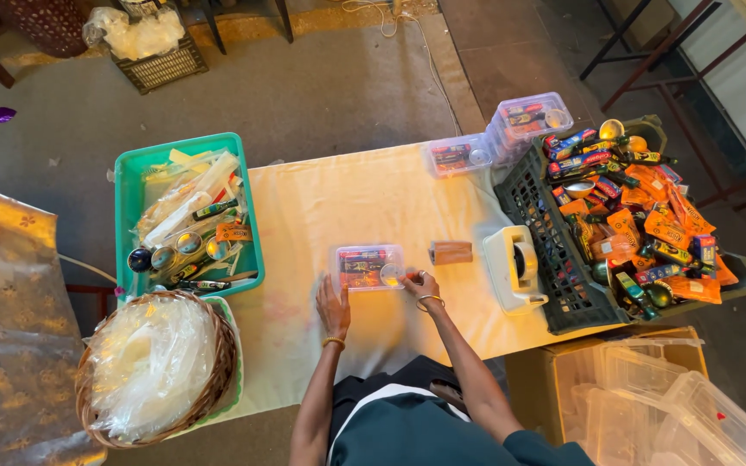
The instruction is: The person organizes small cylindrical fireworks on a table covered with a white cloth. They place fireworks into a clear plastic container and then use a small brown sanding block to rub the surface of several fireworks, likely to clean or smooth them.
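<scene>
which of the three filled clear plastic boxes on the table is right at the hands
The clear filled plastic box at the table's near edge; the right hand touches it. The other two sit far off beside the black crate.

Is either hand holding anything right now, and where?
Right hand pinches the clear plastic box at its near right corner; left hand lies flat on the table.

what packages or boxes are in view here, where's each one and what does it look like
Clear box: between both hands, rectangular, colourful packets inside.
Two clear boxes: table's far edge, filled, lidded.
Orange sachets: black crate, right.
Empty clear boxes: bottom right, stacked.
Left hand flat; right hand at the box corner.
</scene>
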